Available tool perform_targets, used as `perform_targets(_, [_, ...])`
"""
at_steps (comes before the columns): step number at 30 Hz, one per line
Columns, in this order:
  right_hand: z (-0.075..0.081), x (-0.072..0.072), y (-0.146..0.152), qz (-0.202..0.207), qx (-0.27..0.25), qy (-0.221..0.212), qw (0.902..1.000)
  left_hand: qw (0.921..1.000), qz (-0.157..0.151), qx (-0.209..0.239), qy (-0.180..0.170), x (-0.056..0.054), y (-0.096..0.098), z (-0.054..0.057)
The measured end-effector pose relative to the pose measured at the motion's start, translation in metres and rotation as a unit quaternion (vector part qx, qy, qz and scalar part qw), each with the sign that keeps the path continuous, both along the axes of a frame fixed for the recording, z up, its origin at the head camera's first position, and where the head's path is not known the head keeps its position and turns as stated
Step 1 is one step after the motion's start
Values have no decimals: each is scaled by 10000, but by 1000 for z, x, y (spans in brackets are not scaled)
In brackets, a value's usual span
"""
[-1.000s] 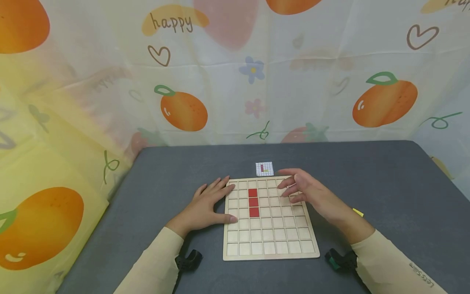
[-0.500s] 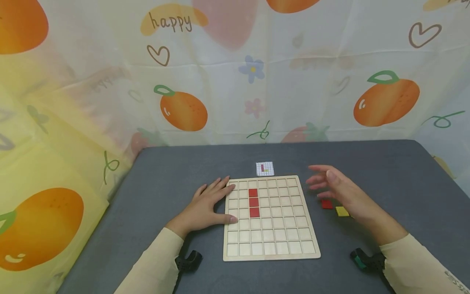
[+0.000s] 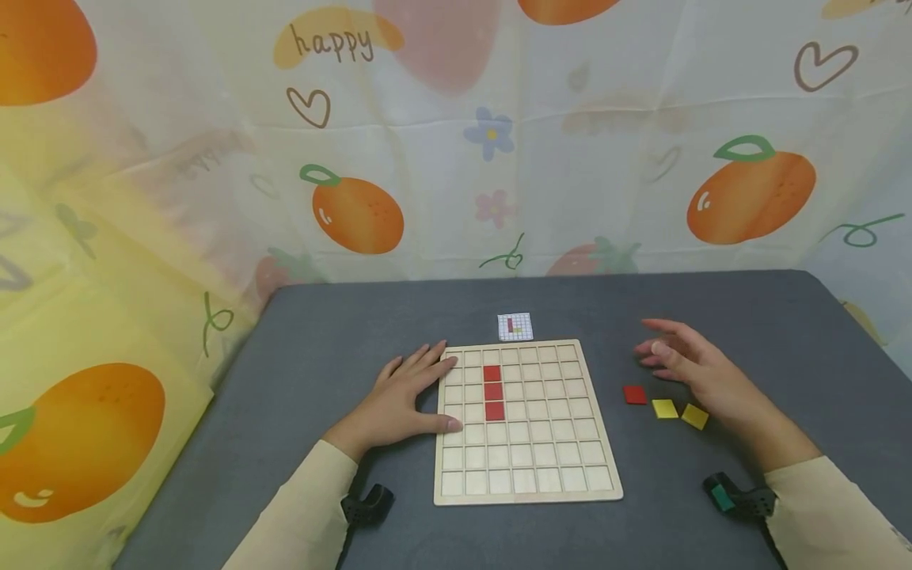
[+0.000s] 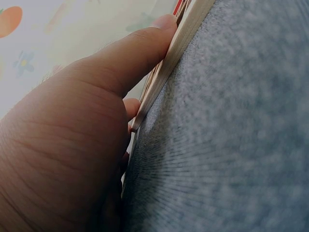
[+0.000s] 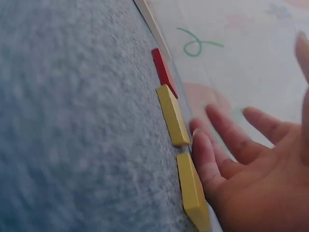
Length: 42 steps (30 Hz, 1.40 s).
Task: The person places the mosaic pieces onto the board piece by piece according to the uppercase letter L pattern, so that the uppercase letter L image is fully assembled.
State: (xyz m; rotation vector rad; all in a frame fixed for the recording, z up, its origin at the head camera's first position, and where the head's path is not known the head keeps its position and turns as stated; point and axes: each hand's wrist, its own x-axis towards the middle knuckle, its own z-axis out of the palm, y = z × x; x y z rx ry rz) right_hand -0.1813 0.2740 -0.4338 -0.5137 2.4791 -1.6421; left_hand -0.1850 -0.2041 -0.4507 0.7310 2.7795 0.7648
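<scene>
A pale wooden grid board point(image 3: 527, 455) lies on the table with three red square tiles point(image 3: 493, 392) in one column of its cells. My left hand point(image 3: 395, 404) rests on the board's left edge, thumb and fingertips on the rim; the left wrist view shows the thumb point(image 4: 140, 50) over that edge. To the right of the board my right hand point(image 3: 701, 372) hovers with loosely bent fingers, holding nothing. Just below it lie a loose red tile point(image 3: 635, 395), a yellow tile point(image 3: 665, 408) and another yellow tile point(image 3: 694, 416), also lined up in the right wrist view.
Behind the board lies a small card point(image 3: 515, 327) printed with a grid and coloured cells. The dark grey table point(image 3: 342, 317) ends at a patterned curtain point(image 3: 442, 174) at the back and left.
My right hand has moved right, from above the board to beyond the loose tiles, uncovering the red one and both yellow ones. My left hand has stayed put.
</scene>
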Motion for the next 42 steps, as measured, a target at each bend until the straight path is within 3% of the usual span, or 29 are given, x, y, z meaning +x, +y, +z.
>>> perform_targets(4, [-3, -1, 5, 130, 312, -270, 9991, 10000, 9, -12, -19, 0, 0, 1])
perform_targets(8, [-6, -1, 5, 222, 583, -246, 9978, 10000, 16, -12, -29, 0, 1, 1])
perform_targets(15, [-10, -3, -1, 156, 1487, 483, 9876, 10000, 6, 10, -18, -1, 1, 1])
perform_targets(19, [-11, -2, -4, 242, 1702, 709, 9826, 10000, 4, 14, -20, -1, 1, 2])
perform_targets(27, [-8, 2, -10, 106, 1545, 813, 9846, 10000, -11, 50, -38, 0, 1, 2])
perform_targets(33, [-3, 6, -13, -230, 1343, 369, 9900, 10000, -35, 75, -16, 1, 1, 2])
perform_targets(42, [3, 10, -29, -185, 870, 410, 9952, 10000, -31, 45, -12, 0, 1, 2])
